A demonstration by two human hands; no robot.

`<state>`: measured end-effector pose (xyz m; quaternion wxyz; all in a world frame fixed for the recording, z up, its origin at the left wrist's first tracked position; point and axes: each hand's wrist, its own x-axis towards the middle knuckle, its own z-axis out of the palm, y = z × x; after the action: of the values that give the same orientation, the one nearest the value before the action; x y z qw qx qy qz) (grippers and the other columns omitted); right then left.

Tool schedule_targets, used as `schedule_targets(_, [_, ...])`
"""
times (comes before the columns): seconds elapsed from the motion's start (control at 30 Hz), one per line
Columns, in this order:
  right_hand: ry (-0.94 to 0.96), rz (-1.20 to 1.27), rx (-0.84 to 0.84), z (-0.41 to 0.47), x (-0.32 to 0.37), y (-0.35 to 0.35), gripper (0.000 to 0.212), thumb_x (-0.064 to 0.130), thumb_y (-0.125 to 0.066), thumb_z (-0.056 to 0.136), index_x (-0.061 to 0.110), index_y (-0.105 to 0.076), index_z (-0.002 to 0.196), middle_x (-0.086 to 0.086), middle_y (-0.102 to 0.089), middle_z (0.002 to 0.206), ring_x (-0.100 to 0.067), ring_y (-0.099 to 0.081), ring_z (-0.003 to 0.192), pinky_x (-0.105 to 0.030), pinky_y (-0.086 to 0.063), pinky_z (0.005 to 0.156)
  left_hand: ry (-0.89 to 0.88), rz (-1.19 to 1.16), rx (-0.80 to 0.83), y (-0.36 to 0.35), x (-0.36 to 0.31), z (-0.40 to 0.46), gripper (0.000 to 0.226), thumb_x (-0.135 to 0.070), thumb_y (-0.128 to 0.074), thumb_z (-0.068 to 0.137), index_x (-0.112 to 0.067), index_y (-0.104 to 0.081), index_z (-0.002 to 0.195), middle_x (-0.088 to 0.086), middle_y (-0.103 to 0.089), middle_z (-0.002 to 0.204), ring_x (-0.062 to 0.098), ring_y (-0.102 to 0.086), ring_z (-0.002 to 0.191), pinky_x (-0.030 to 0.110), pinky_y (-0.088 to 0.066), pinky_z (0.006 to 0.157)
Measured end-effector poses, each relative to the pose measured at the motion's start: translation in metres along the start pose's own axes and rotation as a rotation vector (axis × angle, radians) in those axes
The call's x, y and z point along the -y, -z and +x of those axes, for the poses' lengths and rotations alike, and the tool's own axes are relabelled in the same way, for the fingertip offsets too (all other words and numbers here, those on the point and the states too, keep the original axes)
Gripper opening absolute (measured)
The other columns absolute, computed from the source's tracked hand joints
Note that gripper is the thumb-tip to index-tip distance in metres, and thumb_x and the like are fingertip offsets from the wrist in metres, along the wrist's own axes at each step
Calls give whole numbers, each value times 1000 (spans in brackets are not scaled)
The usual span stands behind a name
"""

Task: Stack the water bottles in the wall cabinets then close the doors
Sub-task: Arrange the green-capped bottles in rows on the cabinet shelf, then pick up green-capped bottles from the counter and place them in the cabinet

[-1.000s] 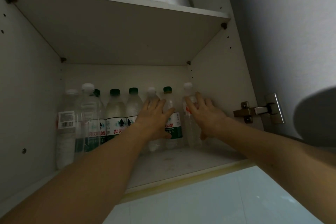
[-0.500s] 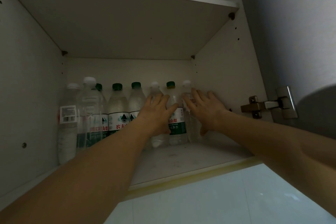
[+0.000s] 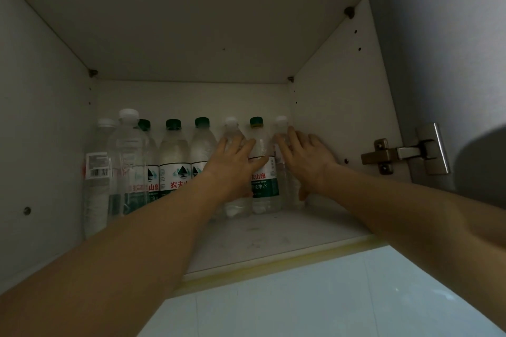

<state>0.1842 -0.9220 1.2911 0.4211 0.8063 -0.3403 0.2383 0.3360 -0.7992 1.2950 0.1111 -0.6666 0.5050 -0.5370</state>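
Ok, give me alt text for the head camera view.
Both hands, left hand and right hand, press flat against water bottles lined upright along the back of an open wall cabinet, below a shelf.

**One head view, looking up into the cabinet**

Only a single view is given, so no overlap with another is to be told. The scene is seen from the person's head, from below and in front of the cabinet [image 3: 328, 123], facing forward and tilted upward: the underside of the upper shelf [image 3: 191, 30] is shown. The view is close; both forearms are seen entering from the bottom corners and reaching toward the back of the lower shelf [image 3: 287, 235]. The frame is wide-angle, the cabinet's side walls being splayed outward. The hinge [image 3: 405, 156] is caught at the right edge, and the shelf's front edge crosses the lower part of the frame.
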Motion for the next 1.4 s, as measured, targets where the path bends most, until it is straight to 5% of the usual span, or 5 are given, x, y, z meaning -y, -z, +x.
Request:
schedule_targets(0.27, [-7, 74, 15, 0, -2, 0, 148, 57, -88, 65, 4, 16, 156, -30, 2, 163, -42, -13, 151, -52, -20, 122, -233, 180, 33, -7, 0, -4, 82, -69, -51, 91, -44, -11, 157, 16, 6, 167, 41, -3, 152, 59, -8, 122])
schedule_targets(0.77, [-5, 221, 4, -8, -1, 16, 119, 53, -78, 78, 4, -4, 157, -27, -12, 162, -41, -20, 149, -53, -29, 117, -85, 38, 314, 48, 12, -2, 78, -82, -6, 89, -46, -20, 156, 2, -1, 170, 32, 3, 154, 52, 3, 122])
schedule_targets(1.1, [-8, 528, -103, -56, -1, 100, 50, 45, -53, 99, 8, -54, 134, -19, -47, 139, -38, -43, 130, -48, -41, 105, 178, -463, 95, 145, 56, -72, 87, -80, -4, 88, -29, -51, 142, 10, -60, 134, 27, -55, 119, 47, -44, 101])
schedule_targets(1.23, [6, 749, -242, -96, 20, 145, 42, 44, -48, 103, 7, -66, 108, -15, -64, 108, -31, -60, 99, -43, -54, 83, 382, -860, -139, 174, 55, -133, 73, -65, -23, 102, -9, -70, 97, 8, -68, 86, 25, -63, 77, 39, -47, 75])
schedule_targets(1.4, [2, 1157, -409, -157, 62, 197, 53, 34, -47, 104, 6, -48, 59, -1, -45, 50, -11, -36, 41, -30, -37, 47, 584, -1172, -175, 190, 55, -224, 51, -48, -39, 106, -9, -71, 99, 4, -73, 84, 18, -71, 77, 37, -57, 76])
